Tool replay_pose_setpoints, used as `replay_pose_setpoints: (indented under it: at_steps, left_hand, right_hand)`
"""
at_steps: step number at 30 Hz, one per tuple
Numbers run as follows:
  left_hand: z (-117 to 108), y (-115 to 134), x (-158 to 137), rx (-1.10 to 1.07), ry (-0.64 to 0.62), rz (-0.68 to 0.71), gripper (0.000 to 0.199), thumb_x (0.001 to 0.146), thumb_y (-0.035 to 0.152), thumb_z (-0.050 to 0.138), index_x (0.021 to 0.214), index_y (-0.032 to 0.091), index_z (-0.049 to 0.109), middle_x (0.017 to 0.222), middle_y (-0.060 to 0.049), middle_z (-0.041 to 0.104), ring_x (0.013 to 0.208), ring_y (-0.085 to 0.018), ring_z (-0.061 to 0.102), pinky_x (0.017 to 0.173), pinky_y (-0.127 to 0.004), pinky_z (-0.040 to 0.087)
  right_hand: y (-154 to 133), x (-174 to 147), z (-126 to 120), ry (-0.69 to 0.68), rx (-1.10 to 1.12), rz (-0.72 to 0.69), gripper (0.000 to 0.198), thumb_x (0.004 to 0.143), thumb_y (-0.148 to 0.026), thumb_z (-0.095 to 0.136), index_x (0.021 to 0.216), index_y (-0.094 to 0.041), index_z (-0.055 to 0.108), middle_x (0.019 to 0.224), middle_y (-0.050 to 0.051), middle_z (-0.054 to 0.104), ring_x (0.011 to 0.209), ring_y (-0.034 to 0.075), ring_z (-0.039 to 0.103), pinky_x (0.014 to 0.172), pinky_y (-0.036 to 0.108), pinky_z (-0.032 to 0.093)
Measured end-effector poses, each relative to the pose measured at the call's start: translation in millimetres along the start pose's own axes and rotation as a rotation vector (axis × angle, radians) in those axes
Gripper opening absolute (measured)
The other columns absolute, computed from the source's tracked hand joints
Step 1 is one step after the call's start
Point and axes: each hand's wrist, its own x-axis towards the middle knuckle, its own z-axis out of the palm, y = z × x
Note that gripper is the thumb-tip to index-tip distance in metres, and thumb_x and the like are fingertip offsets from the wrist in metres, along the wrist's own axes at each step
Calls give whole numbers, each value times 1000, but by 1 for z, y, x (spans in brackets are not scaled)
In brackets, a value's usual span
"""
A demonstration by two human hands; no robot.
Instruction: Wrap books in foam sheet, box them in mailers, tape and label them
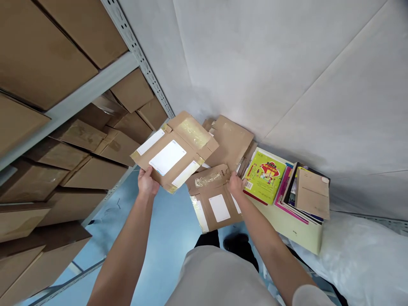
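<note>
My left hand (pixel 148 182) grips the lower left edge of a flattened cardboard box (pixel 176 155) with white labels and clear tape, held up in the air. With its fingers closed on the top right edge, my right hand (pixel 236 184) holds a second flattened cardboard box (pixel 206 202), also labelled and taped, hanging over the floor. Behind both are more flattened cardboard pieces (pixel 232 138), leaning near the wall. Just right of my right hand lies a green book (pixel 265 176) with a red picture on its cover.
On the left, a metal shelf rack (pixel 92 100) is packed with brown cartons (pixel 92 176). Books and a small cardboard piece (pixel 312 193) lie on a pale yellow box (pixel 301 231). A white plastic sack (pixel 360 255) sits at lower right, below the grey wall (pixel 270 63).
</note>
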Motion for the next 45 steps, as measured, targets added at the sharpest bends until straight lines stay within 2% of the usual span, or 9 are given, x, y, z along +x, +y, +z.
replay_pose_setpoints:
  at_steps: [8,12,16,19,25,29,34,39,45]
  left_hand:
    - [-3,47,-2,-83,96,47,17,77,12,58,89,25,59,101,3,71,103,-12,64,94,-28,51]
    - [-3,61,1,-93,37,76,12,78,18,60,87,25,58,100,3,71,103,-14,64,92,-29,53]
    - [6,61,-5,-48,-79,38,10,77,20,62,85,25,57,95,3,71,97,-14,66,91,-30,53]
    - [24,51,-21,16,-202,-119,17,73,19,66,88,23,58,89,2,72,87,-16,68,87,-33,54]
    - [84,11,-79,193,-608,-398,35,61,25,76,91,20,60,85,1,72,82,-20,69,79,-33,55]
    - [130,-27,-142,327,-1008,-495,47,60,38,78,100,20,60,89,-3,72,85,-23,69,77,-35,55]
    - [180,-74,-261,494,-1457,-462,64,64,47,76,116,21,50,89,-4,71,81,-21,68,77,-37,54]
    - [208,-110,-402,502,-1787,-194,63,68,51,72,119,22,49,104,-7,65,96,-20,64,85,-35,52]
    - [209,-130,-569,464,-2196,206,70,84,41,58,144,30,25,133,-11,44,101,-17,60,79,-31,53]
  right_hand:
    - [8,-13,-37,-103,470,-268,11,77,-30,60,83,-21,60,87,4,68,87,23,61,83,37,46]
    - [-8,17,-76,28,728,-170,42,82,-46,51,112,-17,58,110,9,68,98,24,62,86,37,49]
    - [-15,34,-108,138,621,-11,70,88,-54,39,146,-16,28,148,14,39,136,23,38,107,38,36]
    - [5,12,-127,134,770,-6,76,87,-63,37,150,-24,17,155,8,27,140,21,32,109,37,35]
    - [69,-82,-166,-21,1071,-132,64,75,-69,57,124,-28,58,133,8,58,124,26,52,104,43,40]
    - [121,-163,-186,277,1076,-79,55,71,-54,70,117,-26,61,117,7,67,107,23,61,94,38,46]
    - [207,-287,-185,724,1098,184,33,74,-50,67,85,-20,61,81,2,68,74,16,61,72,29,48]
    - [281,-410,-172,1055,1170,382,34,72,-51,68,81,-20,57,73,0,61,67,14,55,62,26,46]
    - [360,-524,-147,1323,1192,461,29,75,-48,67,81,-21,56,78,1,62,72,15,55,68,28,47]
